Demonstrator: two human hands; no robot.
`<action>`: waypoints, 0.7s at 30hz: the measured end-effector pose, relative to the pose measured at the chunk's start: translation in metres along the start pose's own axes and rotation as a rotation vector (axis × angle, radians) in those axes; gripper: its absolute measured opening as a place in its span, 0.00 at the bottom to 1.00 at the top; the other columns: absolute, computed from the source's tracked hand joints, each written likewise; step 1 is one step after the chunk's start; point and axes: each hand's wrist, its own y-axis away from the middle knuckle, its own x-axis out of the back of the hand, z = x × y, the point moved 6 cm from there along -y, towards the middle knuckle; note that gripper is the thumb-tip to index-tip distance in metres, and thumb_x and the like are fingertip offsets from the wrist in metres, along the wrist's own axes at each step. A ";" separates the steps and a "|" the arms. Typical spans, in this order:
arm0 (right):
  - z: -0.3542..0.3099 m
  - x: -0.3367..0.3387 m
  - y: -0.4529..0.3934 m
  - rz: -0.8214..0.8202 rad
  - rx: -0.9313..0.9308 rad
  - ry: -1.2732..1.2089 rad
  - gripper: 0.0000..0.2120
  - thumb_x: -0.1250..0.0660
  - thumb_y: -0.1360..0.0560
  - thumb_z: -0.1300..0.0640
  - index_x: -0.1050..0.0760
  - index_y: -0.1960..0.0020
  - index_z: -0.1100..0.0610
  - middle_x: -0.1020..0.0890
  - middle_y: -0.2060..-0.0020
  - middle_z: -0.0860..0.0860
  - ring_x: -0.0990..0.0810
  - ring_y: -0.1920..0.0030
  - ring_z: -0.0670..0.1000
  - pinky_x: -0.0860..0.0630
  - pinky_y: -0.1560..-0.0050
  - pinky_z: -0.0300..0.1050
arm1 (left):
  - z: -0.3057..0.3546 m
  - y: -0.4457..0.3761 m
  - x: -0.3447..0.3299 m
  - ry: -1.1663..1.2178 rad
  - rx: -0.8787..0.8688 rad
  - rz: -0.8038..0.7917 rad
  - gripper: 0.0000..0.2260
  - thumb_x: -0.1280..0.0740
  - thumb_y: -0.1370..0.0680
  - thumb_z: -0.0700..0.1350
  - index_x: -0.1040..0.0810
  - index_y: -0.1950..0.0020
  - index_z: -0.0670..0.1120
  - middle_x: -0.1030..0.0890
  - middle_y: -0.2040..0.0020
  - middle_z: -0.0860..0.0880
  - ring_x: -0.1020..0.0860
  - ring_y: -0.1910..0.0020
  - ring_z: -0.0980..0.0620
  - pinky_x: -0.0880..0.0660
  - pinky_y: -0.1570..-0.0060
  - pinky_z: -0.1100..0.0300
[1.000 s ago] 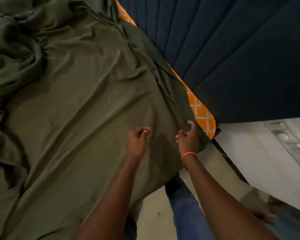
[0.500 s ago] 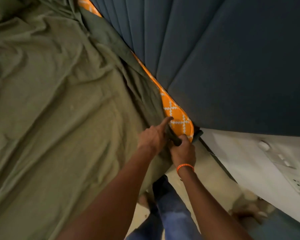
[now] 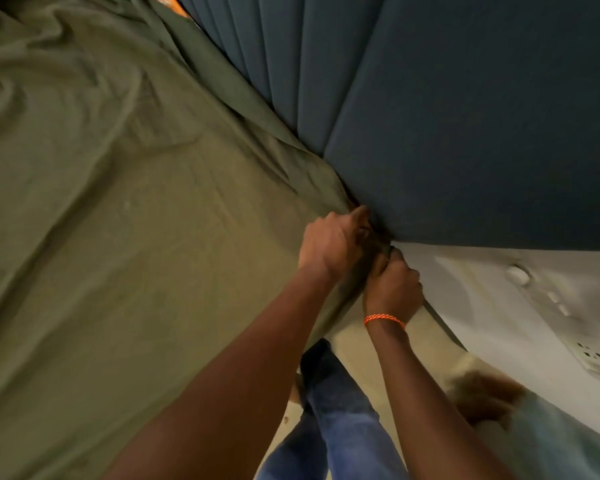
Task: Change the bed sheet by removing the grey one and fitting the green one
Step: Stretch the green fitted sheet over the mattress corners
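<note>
Green sheet (image 3: 125, 237) is olive, wrinkled, and spread over the bed from 12 to 7 o'clock, w/ its corner at center-right. We see the sheet edge running along the dark blue headboard (image 3: 465, 116); a bit of orange mattress (image 3: 167, 0) peeks at 12. Tight gap at the corner betw headboard and white wall (image 3: 482, 289); floor (image 3: 361, 341) open at 5. Left hand (image 3: 329, 244) has fingers curled, gripping the sheet corner, index pushed toward the headboard. Right hand (image 3: 392, 285), w/ orange wristband (image 3: 383, 318), has fingers curled on the same corner just below.
</note>
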 end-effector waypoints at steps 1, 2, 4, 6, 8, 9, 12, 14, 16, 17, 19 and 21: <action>0.001 0.006 -0.005 0.025 -0.030 -0.022 0.18 0.44 0.15 0.49 0.20 0.38 0.58 0.16 0.55 0.63 0.17 0.56 0.66 0.21 0.59 0.53 | 0.007 -0.002 0.000 0.015 -0.008 0.032 0.11 0.36 0.18 0.50 0.24 0.36 0.55 0.15 0.52 0.44 0.17 0.53 0.36 0.27 0.60 0.49; 0.003 0.010 -0.012 0.040 -0.081 -0.058 0.16 0.43 0.16 0.52 0.19 0.39 0.58 0.16 0.53 0.65 0.17 0.54 0.67 0.24 0.58 0.54 | 0.012 -0.004 0.001 0.032 -0.005 0.066 0.10 0.36 0.18 0.50 0.24 0.37 0.54 0.15 0.54 0.44 0.17 0.54 0.36 0.30 0.62 0.50; 0.008 0.014 -0.022 0.061 -0.209 -0.123 0.14 0.41 0.18 0.55 0.18 0.41 0.56 0.17 0.51 0.66 0.18 0.51 0.70 0.24 0.55 0.56 | 0.021 -0.005 -0.005 0.083 0.026 0.115 0.10 0.35 0.19 0.48 0.24 0.39 0.51 0.16 0.55 0.43 0.18 0.56 0.35 0.33 0.63 0.51; 0.012 0.007 -0.029 0.074 -0.280 -0.212 0.14 0.40 0.21 0.58 0.18 0.42 0.55 0.16 0.50 0.64 0.19 0.50 0.69 0.23 0.53 0.57 | 0.024 0.001 -0.012 0.184 0.043 0.157 0.11 0.36 0.21 0.46 0.24 0.39 0.49 0.16 0.55 0.43 0.19 0.56 0.36 0.28 0.61 0.49; 0.016 -0.010 -0.034 0.019 -0.271 -0.436 0.14 0.36 0.25 0.63 0.19 0.42 0.57 0.15 0.47 0.62 0.18 0.47 0.67 0.23 0.51 0.54 | 0.019 0.007 -0.024 0.250 0.018 0.120 0.16 0.37 0.24 0.44 0.26 0.36 0.48 0.16 0.50 0.44 0.20 0.45 0.37 0.25 0.42 0.45; 0.018 -0.024 -0.036 -0.066 -0.258 -0.592 0.16 0.33 0.25 0.65 0.22 0.39 0.57 0.16 0.43 0.61 0.18 0.45 0.64 0.22 0.46 0.52 | 0.014 0.012 -0.032 0.232 0.007 0.081 0.21 0.38 0.25 0.44 0.27 0.32 0.48 0.16 0.43 0.44 0.24 0.35 0.37 0.31 0.30 0.42; 0.030 -0.052 -0.029 -0.317 -0.403 -0.918 0.29 0.32 0.22 0.67 0.39 0.27 0.53 0.25 0.32 0.60 0.21 0.38 0.59 0.22 0.35 0.56 | -0.009 0.043 -0.039 0.282 0.110 0.068 0.30 0.39 0.25 0.41 0.34 0.21 0.50 0.24 0.26 0.47 0.35 0.21 0.44 0.39 0.21 0.44; 0.050 -0.052 -0.017 -0.281 -0.473 -0.848 0.30 0.34 0.21 0.67 0.42 0.24 0.53 0.25 0.33 0.59 0.21 0.40 0.57 0.23 0.39 0.54 | -0.023 0.078 -0.045 0.482 0.268 0.167 0.22 0.36 0.23 0.37 0.25 0.30 0.51 0.19 0.35 0.52 0.23 0.33 0.50 0.25 0.34 0.50; 0.073 -0.045 0.000 -0.155 -0.507 -0.750 0.20 0.35 0.21 0.65 0.32 0.32 0.53 0.19 0.39 0.58 0.19 0.45 0.58 0.22 0.45 0.53 | -0.037 0.124 -0.062 0.858 0.562 0.259 0.12 0.37 0.20 0.35 0.18 0.46 0.48 0.14 0.50 0.52 0.16 0.50 0.51 0.19 0.47 0.50; 0.082 -0.050 0.013 -0.156 -0.537 -0.764 0.13 0.35 0.21 0.65 0.28 0.39 0.53 0.18 0.42 0.59 0.17 0.48 0.59 0.19 0.48 0.55 | -0.041 0.150 -0.079 1.091 0.775 0.281 0.12 0.38 0.19 0.33 0.17 0.52 0.45 0.13 0.56 0.50 0.15 0.56 0.49 0.19 0.51 0.49; 0.084 -0.074 0.054 -0.383 -0.677 -0.967 0.05 0.37 0.19 0.63 0.24 0.47 0.55 0.16 0.47 0.61 0.16 0.54 0.58 0.18 0.58 0.53 | -0.038 0.209 -0.124 1.456 1.205 0.236 0.14 0.41 0.18 0.32 0.17 0.54 0.41 0.12 0.56 0.42 0.15 0.57 0.43 0.20 0.53 0.51; 0.072 -0.105 0.104 -0.693 -0.766 -1.163 0.08 0.37 0.17 0.54 0.23 0.41 0.55 0.16 0.46 0.59 0.16 0.51 0.58 0.19 0.57 0.52 | -0.036 0.244 -0.158 1.772 1.455 0.313 0.14 0.44 0.15 0.37 0.19 0.42 0.37 0.15 0.43 0.36 0.15 0.49 0.41 0.20 0.48 0.52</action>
